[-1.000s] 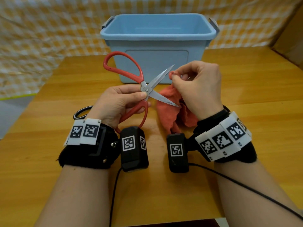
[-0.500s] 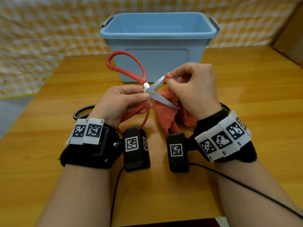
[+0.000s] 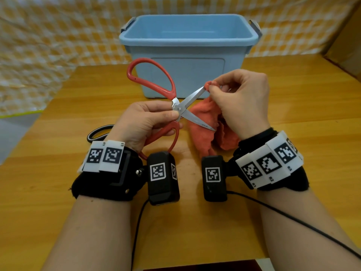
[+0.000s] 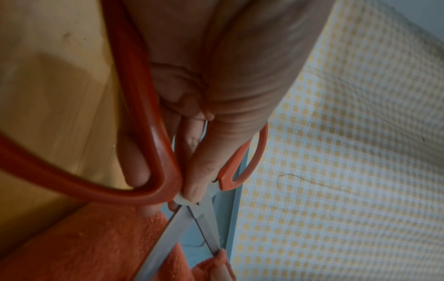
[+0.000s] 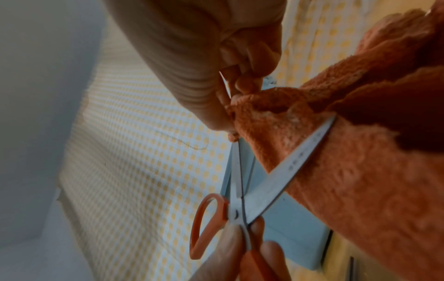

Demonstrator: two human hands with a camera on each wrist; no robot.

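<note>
Over tabletop (image 3: 293, 114), left hand (image 3: 144, 124) grips open scissors (image 3: 180, 108); right hand (image 3: 240, 100) pinches cloth (image 3: 203, 122) round far blade tip.

- Honey-coloured wooden table (image 3: 302, 118) lies below the fingers.
- Light-blue rectangular plastic tub (image 3: 187, 75) stands just beyond the fingertips.
- Black oval loop (image 3: 99, 128) lies left of the left hand (image 3: 144, 122) fingers.
</note>
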